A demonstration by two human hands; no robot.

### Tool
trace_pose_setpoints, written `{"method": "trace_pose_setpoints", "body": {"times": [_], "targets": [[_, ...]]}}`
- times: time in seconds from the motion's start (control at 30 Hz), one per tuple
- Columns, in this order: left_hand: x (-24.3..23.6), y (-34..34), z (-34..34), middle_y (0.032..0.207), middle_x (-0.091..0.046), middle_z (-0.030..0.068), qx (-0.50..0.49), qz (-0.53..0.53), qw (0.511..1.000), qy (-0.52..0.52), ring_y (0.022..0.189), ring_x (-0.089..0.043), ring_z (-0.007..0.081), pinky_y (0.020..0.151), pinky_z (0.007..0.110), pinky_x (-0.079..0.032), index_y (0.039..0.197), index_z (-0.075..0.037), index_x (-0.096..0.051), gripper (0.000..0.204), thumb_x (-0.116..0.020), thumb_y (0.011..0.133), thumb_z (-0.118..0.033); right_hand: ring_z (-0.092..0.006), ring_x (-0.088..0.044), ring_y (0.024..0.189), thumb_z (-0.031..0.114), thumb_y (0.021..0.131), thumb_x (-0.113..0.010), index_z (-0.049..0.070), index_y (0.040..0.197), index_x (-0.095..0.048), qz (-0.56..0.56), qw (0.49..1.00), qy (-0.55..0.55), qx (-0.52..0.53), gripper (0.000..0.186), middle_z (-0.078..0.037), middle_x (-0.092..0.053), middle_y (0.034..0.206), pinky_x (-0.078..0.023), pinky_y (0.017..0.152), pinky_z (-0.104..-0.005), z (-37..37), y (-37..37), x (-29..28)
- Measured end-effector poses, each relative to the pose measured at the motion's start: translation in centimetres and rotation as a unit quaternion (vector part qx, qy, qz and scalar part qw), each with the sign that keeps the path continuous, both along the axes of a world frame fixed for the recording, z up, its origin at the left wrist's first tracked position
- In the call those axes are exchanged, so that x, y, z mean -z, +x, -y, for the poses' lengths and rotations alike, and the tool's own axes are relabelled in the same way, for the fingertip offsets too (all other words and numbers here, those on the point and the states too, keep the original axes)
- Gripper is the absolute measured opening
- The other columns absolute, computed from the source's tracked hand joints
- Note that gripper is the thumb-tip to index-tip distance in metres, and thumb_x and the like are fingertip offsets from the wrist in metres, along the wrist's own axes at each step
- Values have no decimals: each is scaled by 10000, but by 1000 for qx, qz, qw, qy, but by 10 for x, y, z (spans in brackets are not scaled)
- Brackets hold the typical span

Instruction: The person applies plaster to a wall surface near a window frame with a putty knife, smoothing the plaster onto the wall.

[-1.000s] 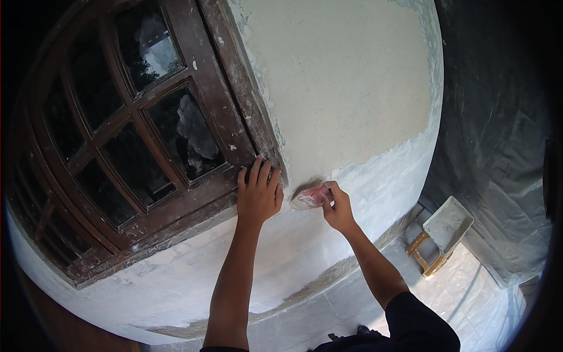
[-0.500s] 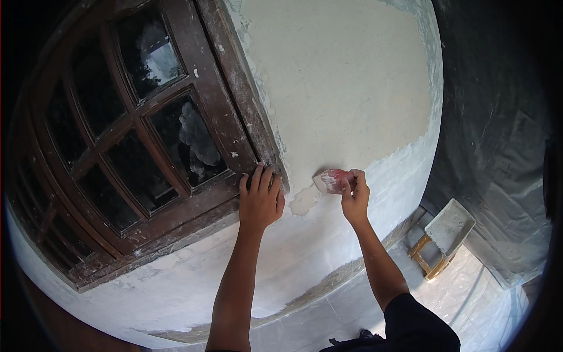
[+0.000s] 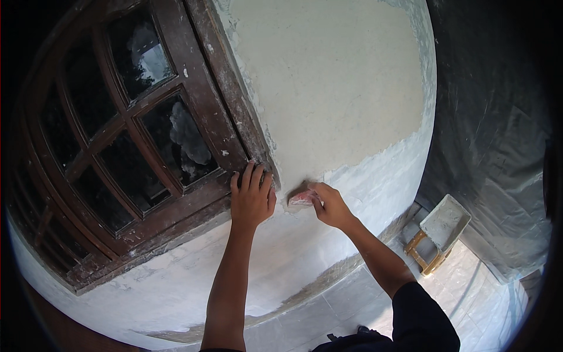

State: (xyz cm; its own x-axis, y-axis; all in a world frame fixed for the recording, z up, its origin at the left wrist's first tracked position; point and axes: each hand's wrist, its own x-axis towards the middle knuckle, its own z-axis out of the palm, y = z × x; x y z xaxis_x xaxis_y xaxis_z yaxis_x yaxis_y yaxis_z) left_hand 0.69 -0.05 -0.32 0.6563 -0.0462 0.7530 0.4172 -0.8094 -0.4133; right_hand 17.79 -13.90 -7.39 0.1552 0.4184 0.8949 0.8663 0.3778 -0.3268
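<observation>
Right grip point(image 3: 332, 206) on reddish scraper point(image 3: 301, 198) at patchy wall point(image 3: 334, 88), grey tiles point(image 3: 337, 299) below

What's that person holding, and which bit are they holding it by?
The right hand pinches a red spreader by its right end, between thumb and fingers. The left hand just rests on the wooden window frame.

From afar, I see a pale grey tiled floor point(image 3: 346, 299) bearing a yellowish-brown wooden stool point(image 3: 433, 266), topped by a rectangular, smeared, whitish tray point(image 3: 448, 220).
</observation>
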Motion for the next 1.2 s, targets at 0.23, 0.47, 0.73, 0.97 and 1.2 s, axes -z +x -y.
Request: {"method": "trace_pose_setpoints", "body": {"times": [0.23, 0.47, 0.73, 0.97, 1.2], "targets": [[-1, -5, 2, 1288, -480, 101, -7, -3, 1000, 0, 1296, -388, 287, 1007, 543, -280, 1087, -92, -577, 349, -611, 788, -267, -268, -676, 804, -116, 831, -526, -17, 1052, -497, -122, 992, 16, -25, 244, -179, -639, 860, -516, 709, -288, 4, -1, -2], [-2, -6, -2, 1289, -478, 97, -8, 6, 1000, 6, 1292, -390, 286, 1007, 544, -279, 1090, -100, -577, 343, -607, 792, -267, -316, -666, 817, -100, 839, -530, -27, 1065, -505, -208, 975, 73, 24, 239, -193, -632, 876, -524, 710, -330, 3, 1, -2], [-2, -5, 0, 1281, -482, 95, -2, 5, 1000, -6, 1294, -390, 281, 1008, 546, -280, 1090, -106, -578, 337, -611, 789, -256, -241, -674, 766, -82, 864, -522, -28, 1070, -459, -221, 973, 48, 31, 221, -156, -636, 836, -521, 660, -297, -7, 2, 5], [0, -1, 1, 1281, -481, 98, -4, 3, 1000, -4, 1293, -391, 282, 1006, 541, -284, 1085, -106, -580, 332, -610, 790, -258, -352, -659, 831, -46, 859, -553, -33, 1109, -441, -138, 990, -19, 0, 274, -232, -624, 871, -519, 720, -383, -6, -6, 17], [-1, -5, -2, 1284, -480, 96, -9, 2, 1000, -1, 1296, -388, 279, 1009, 538, -279, 1087, -104, -581, 336, -609, 791, -261, -329, -661, 810, -62, 869, -517, -37, 1082, -446, -116, 993, 11, 14, 225, -209, -627, 867, -518, 698, -360, -7, -14, 17]]}}
